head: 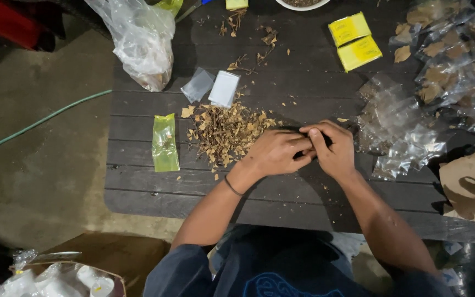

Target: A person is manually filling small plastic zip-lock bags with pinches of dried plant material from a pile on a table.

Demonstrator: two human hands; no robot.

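Beside both hands — dry brown leaf pile [226,132]

Dark blue tee w/ light-blue print, short sleeves, thin dark band on left wrist [232,186].

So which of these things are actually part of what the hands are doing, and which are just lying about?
In use:
left hand and right hand, pressed together over something hidden
pile of dried leaves
heap of small clear bags

Lying about:
two yellow packets
green packet
big plastic bag
green hose
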